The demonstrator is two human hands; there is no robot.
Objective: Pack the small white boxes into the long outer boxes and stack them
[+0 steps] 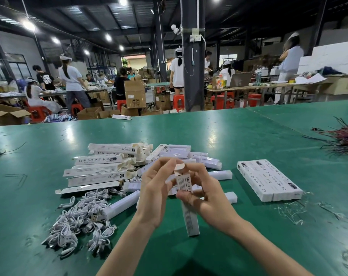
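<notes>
A long white outer box (190, 216) printed "SMART SE…" stands nearly upright over the green table (248, 136). My right hand (205, 192) grips its upper part. My left hand (157, 188) pinches the open end flap at the top. Behind my hands lies a heap of open long outer boxes (101, 168) and several small white boxes (219, 174). One small white box (121, 208) lies left of my left wrist. At the right, a flat row of packed long boxes (268, 180) lies side by side.
A tangle of white coiled cables (79, 220) lies at the front left. A bundle of red and black wire ties (344, 136) sits at the right edge. Scraps of clear film (290, 212) lie near the packed boxes. People work at tables beyond the far edge.
</notes>
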